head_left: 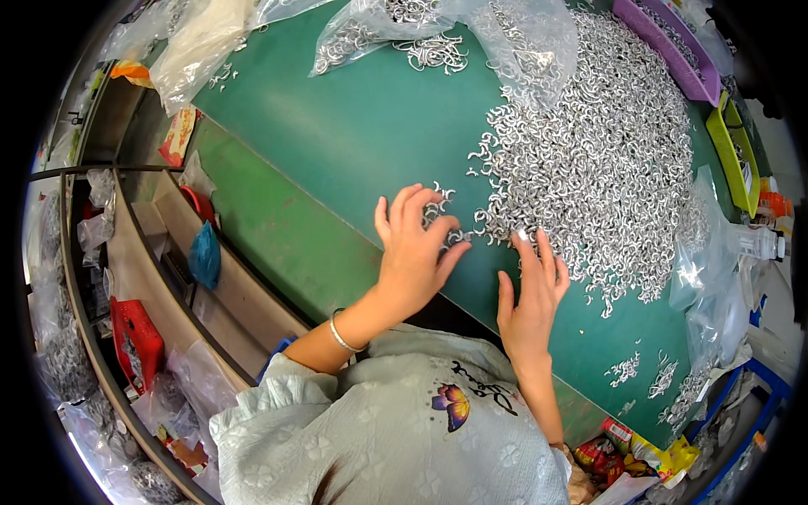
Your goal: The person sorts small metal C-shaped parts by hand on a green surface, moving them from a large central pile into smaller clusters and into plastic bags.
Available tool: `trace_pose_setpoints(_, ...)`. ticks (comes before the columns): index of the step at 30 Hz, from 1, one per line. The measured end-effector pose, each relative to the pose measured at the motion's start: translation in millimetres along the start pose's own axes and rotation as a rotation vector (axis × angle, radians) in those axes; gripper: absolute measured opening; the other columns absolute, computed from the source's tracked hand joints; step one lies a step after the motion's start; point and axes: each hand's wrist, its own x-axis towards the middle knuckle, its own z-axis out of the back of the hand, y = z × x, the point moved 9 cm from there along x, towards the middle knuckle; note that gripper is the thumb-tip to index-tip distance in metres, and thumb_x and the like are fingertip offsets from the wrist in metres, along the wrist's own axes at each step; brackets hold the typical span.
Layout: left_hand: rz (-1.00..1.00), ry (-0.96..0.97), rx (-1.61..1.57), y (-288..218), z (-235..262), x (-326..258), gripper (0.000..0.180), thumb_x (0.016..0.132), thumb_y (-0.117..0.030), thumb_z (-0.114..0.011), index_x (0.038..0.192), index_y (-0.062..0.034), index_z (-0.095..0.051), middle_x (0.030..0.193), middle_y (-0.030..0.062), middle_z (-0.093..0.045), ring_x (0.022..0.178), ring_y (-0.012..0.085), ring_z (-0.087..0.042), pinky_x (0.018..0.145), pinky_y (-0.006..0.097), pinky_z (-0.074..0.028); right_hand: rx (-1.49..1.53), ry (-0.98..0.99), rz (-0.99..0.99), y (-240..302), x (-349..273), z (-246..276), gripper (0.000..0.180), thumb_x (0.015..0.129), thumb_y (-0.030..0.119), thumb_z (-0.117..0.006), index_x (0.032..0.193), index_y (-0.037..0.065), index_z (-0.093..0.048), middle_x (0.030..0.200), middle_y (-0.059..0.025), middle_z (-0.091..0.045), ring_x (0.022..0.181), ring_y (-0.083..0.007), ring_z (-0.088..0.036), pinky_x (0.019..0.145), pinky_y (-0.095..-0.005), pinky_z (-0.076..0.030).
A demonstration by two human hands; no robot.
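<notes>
A broad heap of small curved silvery metal pieces (589,151) is spread over the green tabletop (337,126). My left hand (411,252) is palm down, its fingers bent and apart over a small cluster of the same pieces (455,239) just left of the heap. Some of that cluster is hidden under the fingers. At the heap's near edge, the fingertips of my right hand (533,295) touch several pieces. Its fingers are stretched out and the thumb stands apart. Neither hand appears to grip a piece.
Clear plastic bags (526,50) with more pieces lie at the far side. A purple tray (673,46) and a yellow-green tray (734,156) stand at right. Small groups of pieces (623,369) lie near right. Shelving at left holds a red basket (137,345) and a blue bag (204,257).
</notes>
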Motion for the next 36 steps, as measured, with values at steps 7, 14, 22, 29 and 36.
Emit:
trace_pose_setpoints(7,-0.024,0.024,-0.107,3,6,3,0.030,0.073,-0.011,-0.080,0.099,-0.0124,-0.065,0.126,0.0106,-0.047,0.130,0.0381,-0.037,0.106,0.067,-0.019,0.115,-0.080,0.038,7,5,6,0.044,0.087,0.003,-0.063,0.129,-0.001,-0.052,0.118,-0.0102,-0.066,0.130,-0.0339,-0.048,0.105,-0.0517,-0.028)
trace_pose_setpoints(14,-0.043,0.027,-0.112,5,4,3,0.025,0.073,-0.008,-0.079,0.093,-0.0120,-0.065,0.127,0.0094,-0.048,0.131,0.0380,-0.038,0.105,0.068,-0.018,0.105,0.008,0.089,21,13,-14,0.038,0.088,0.003,-0.061,0.125,0.000,-0.054,0.118,-0.0093,-0.066,0.128,-0.0313,-0.051,0.104,-0.0495,-0.030)
trace_pose_setpoints(22,0.008,0.013,-0.145,8,6,4,0.028,0.070,-0.007,-0.080,0.093,-0.0109,-0.063,0.129,0.0101,-0.047,0.132,0.0393,-0.036,0.105,0.070,-0.017,0.093,0.033,0.124,26,17,-21,0.035,0.088,0.002,-0.059,0.124,0.000,-0.055,0.118,-0.0077,-0.066,0.130,-0.0308,-0.050,0.105,-0.0499,-0.029)
trace_pose_setpoints(29,-0.016,0.038,-0.117,5,11,3,0.029,0.070,-0.008,-0.080,0.094,-0.0113,-0.064,0.131,0.0101,-0.046,0.133,0.0395,-0.034,0.105,0.071,-0.017,0.110,-0.006,0.076,20,13,-14,0.039,0.088,0.001,-0.059,0.127,-0.001,-0.054,0.114,-0.0099,-0.066,0.132,-0.0318,-0.048,0.107,-0.0519,-0.025)
trace_pose_setpoints(36,-0.044,0.057,-0.045,7,5,8,0.032,0.074,-0.013,-0.079,0.103,-0.0149,-0.067,0.132,0.0088,-0.048,0.133,0.0383,-0.036,0.108,0.067,-0.018,-0.039,-0.118,0.004,3,6,7,0.049,0.086,0.008,-0.066,0.131,-0.003,-0.051,0.131,-0.0142,-0.059,0.135,-0.0366,-0.042,0.110,-0.0508,-0.021)
